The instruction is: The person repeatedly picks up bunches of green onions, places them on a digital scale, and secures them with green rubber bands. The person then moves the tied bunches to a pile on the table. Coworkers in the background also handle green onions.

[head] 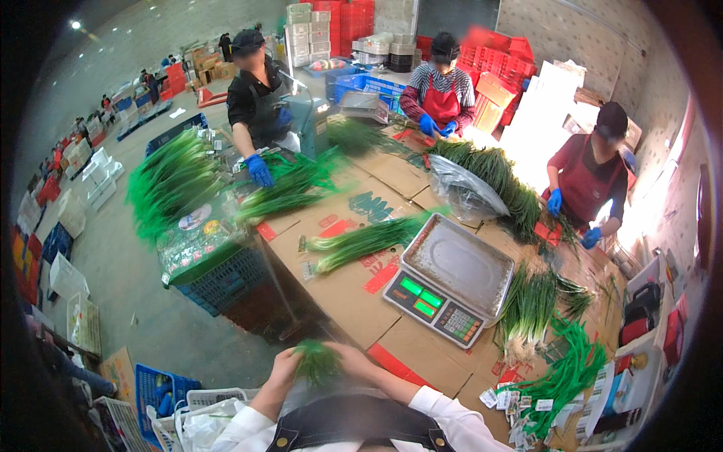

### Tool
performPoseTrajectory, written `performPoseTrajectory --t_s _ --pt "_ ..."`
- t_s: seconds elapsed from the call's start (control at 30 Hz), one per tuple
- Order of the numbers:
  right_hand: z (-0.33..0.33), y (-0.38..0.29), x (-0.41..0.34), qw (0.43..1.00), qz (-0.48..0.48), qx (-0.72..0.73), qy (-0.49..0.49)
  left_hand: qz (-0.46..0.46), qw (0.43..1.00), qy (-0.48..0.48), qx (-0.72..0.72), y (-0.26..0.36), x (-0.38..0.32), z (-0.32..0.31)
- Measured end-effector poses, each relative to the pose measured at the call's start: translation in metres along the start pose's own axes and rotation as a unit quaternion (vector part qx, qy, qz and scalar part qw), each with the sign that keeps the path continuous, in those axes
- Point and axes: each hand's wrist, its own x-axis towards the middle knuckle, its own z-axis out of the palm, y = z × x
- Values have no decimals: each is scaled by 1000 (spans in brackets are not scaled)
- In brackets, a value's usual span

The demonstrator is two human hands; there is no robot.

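Observation:
A small bunch of thin green stalks [316,364] is held between my left hand [285,367] and my right hand [349,361], close in front of my apron. My fingers partly hide it, and my right hand is blurred. Beyond my hands, on the cardboard-covered table [361,305], stands a digital scale [460,254] with a bare metal pan. Bundles of scallions [361,237] lie to the left of the scale. More scallions with white roots [528,316] lie to its right, beside a pile of green ties [570,367] with white tags [511,404].
A co-worker in blue gloves [260,169] stands by a blue-grey machine [308,124] at the far left of the table. Two more co-workers in red aprons [443,99] [587,186] handle greens across the table. A blue crate [220,282] holds stacked scallions; baskets [164,390] stand at lower left.

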Motion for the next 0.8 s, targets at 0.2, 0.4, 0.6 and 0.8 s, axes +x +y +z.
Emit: performPoseTrajectory --t_s 0.2,0.4,0.6,0.8 --pt "3 -20 4 953 145 -262 -44 21 861 121 494 -12 4 -29" --pt "-19 -46 -10 988 30 -129 83 86 757 92 641 23 -13 -19" --pt "-25 -60 -20 988 -17 -111 108 117 832 23 542 60 -12 2" --pt "-50 -84 -39 972 190 -71 114 34 968 -73 238 81 -14 40"
